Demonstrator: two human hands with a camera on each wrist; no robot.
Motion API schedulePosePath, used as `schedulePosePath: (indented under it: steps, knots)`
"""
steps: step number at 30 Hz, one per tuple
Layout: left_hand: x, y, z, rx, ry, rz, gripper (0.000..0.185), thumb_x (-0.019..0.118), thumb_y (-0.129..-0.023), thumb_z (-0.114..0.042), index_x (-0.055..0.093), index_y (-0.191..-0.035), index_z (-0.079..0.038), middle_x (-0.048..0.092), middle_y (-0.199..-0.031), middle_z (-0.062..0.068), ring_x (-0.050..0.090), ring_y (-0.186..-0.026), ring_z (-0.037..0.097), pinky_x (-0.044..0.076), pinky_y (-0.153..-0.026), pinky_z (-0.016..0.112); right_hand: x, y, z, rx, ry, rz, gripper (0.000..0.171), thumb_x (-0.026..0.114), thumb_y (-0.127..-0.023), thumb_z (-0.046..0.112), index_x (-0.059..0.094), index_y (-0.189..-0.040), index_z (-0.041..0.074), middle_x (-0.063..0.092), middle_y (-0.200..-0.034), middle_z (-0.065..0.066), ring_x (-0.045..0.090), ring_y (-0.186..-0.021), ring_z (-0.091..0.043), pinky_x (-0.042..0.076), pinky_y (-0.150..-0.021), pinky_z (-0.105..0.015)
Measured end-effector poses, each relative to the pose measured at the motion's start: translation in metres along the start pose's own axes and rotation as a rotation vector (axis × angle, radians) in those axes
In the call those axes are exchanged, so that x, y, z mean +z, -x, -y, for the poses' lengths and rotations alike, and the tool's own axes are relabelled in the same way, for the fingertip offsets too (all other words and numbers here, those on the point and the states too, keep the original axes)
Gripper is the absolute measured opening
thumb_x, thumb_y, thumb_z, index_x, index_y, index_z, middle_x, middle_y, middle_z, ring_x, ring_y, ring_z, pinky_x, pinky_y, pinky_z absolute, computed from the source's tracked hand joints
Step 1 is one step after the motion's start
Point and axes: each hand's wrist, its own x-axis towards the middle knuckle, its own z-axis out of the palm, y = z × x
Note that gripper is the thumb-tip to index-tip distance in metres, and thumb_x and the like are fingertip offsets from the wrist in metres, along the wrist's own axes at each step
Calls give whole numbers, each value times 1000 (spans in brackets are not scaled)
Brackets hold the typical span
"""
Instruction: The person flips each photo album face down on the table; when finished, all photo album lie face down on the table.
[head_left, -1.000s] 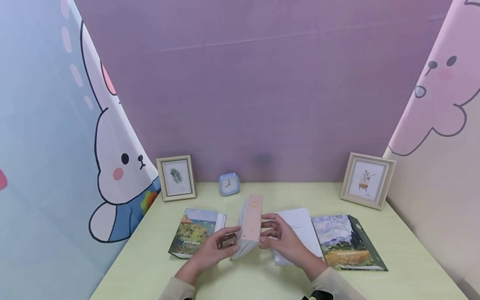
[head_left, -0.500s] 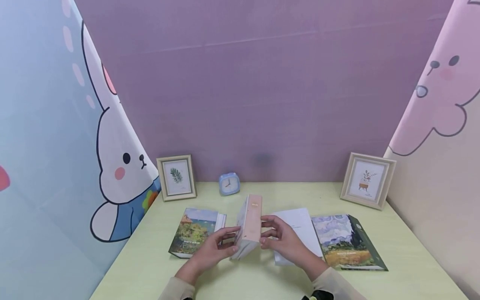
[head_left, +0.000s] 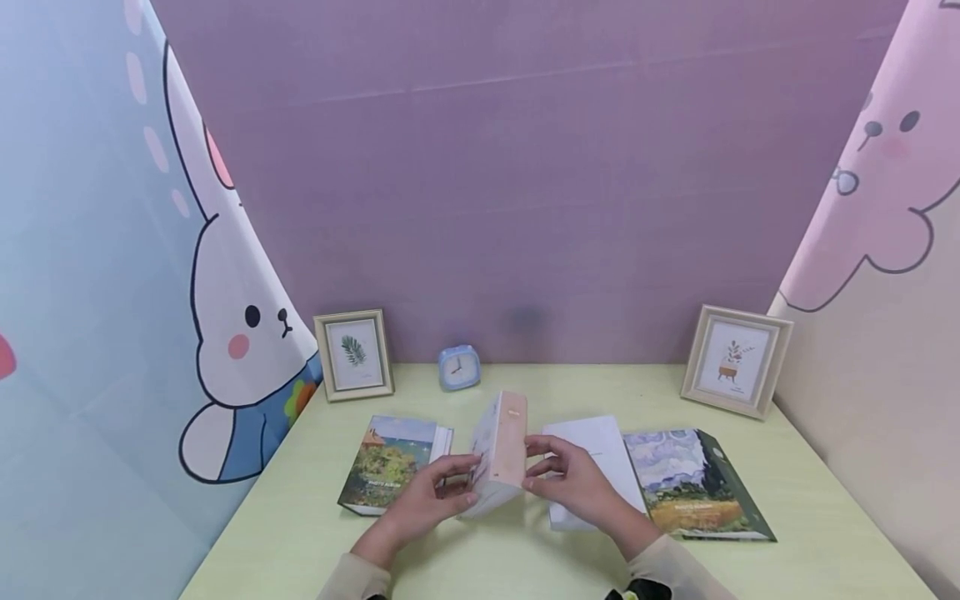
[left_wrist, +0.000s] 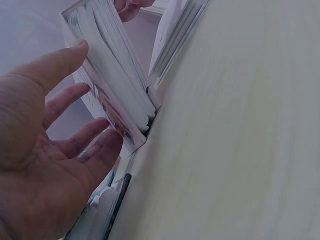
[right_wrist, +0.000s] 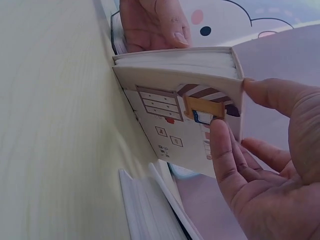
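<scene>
A pink photo album (head_left: 510, 442) with gold lettering on its spine stands upright, slightly tilted, between my two hands. My left hand (head_left: 423, 504) holds it from the left, fingertips against its cover and thumb near the lower edge. The page edges (left_wrist: 107, 60) show in the left wrist view. From the right, my right hand (head_left: 577, 479) holds the spine side, the thumb (right_wrist: 270, 95) at a corner of the spine and the fingers against the cover with printed drawings. Whether the album's lower edge touches the table cannot be told.
On the table (head_left: 480, 575), a landscape-covered photo album (head_left: 390, 467) lies at left. A white book (head_left: 600, 458) and another painted album (head_left: 690, 492) lie at right. Behind stand a blue clock (head_left: 459, 368), a left frame (head_left: 354, 356) and a right frame (head_left: 737, 360).
The pink album has tipped a little, its spine shifting slightly right and down. My right hand has moved slightly right, its fingers changing place on the spine. The left hand stays nearly still.
</scene>
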Motion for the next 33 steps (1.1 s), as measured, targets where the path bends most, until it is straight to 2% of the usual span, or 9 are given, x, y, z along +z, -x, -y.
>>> schedulePosePath:
  steps: [5, 10, 16, 23, 26, 33]
  knots:
    - [0, -1, -1, -7, -41, -31, 53, 81, -93, -17, 62, -142, -8, 53, -150, 14, 43, -146, 39, 32, -122, 53, -2, 0, -2, 28, 29, -4, 63, 81, -90, 4, 54, -145, -6, 60, -135, -25, 69, -109, -36, 62, -85, -30]
    - [0, -2, -2, 1, -115, -50, 49, 81, -93, -21, 66, -138, -9, 51, -153, 14, 40, -147, 40, 29, -122, 56, -4, 0, -5, 45, 69, 9, 66, 82, -89, 4, 52, -146, -9, 62, -134, -24, 69, -109, -36, 62, -84, -29]
    - [2, -1, -3, 36, -191, -54, 48, 83, -92, -20, 68, -135, -7, 52, -151, 17, 43, -145, 43, 32, -121, 56, -5, 1, -6, 53, 157, 1, 73, 87, -82, 4, 52, -144, -11, 64, -132, -22, 70, -104, -33, 62, -80, -27]
    - [3, -3, 0, 76, -303, -60, 48, 85, -89, -21, 69, -133, -6, 55, -148, 18, 49, -141, 42, 38, -118, 52, -2, 2, -5, 100, 228, -28, 71, 91, -80, 9, 57, -139, -12, 66, -117, -19, 69, -97, -32, 62, -73, -28]
    - [3, -3, -1, 75, -372, -61, 51, 86, -88, -24, 69, -133, -8, 56, -147, 15, 52, -138, 39, 41, -117, 51, -1, 1, -6, 114, 241, -39, 71, 92, -78, 9, 58, -137, -12, 64, -114, -17, 68, -97, -32, 62, -73, -27]
    - [3, -1, -4, 46, -436, -54, 55, 86, -88, -29, 68, -135, -7, 55, -147, 13, 54, -137, 37, 42, -116, 54, 1, 1, -9, 124, 295, -49, 70, 94, -73, 7, 62, -132, -12, 64, -109, -15, 69, -95, -30, 61, -73, -27]
